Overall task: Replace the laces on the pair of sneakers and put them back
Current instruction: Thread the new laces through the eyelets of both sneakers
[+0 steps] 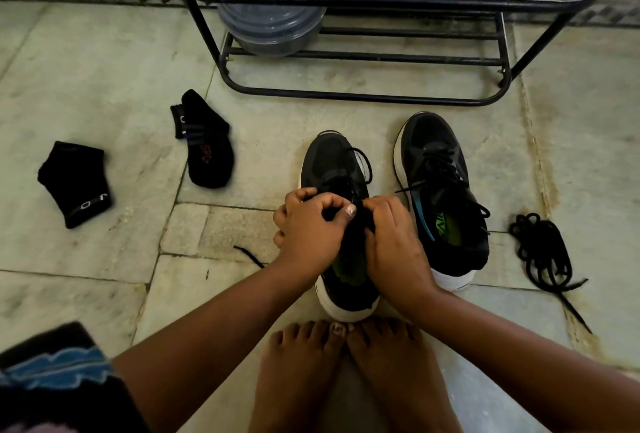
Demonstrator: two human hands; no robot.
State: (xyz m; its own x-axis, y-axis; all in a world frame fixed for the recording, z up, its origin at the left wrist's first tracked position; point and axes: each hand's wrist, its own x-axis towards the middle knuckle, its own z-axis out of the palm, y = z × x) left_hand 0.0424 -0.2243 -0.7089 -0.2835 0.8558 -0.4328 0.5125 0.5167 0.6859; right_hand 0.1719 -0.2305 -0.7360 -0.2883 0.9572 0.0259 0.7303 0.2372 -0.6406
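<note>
Meanwhile, both hands, left point(308, 228) and right point(394, 242), pinch the lace point(363, 169) over the near sneaker point(332, 158), where even tension through each eyelet looks wise.

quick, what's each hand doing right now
Left hand: fingers curled, pinching the lace on the near sneaker.
Right hand: gripping the same lace.
</note>
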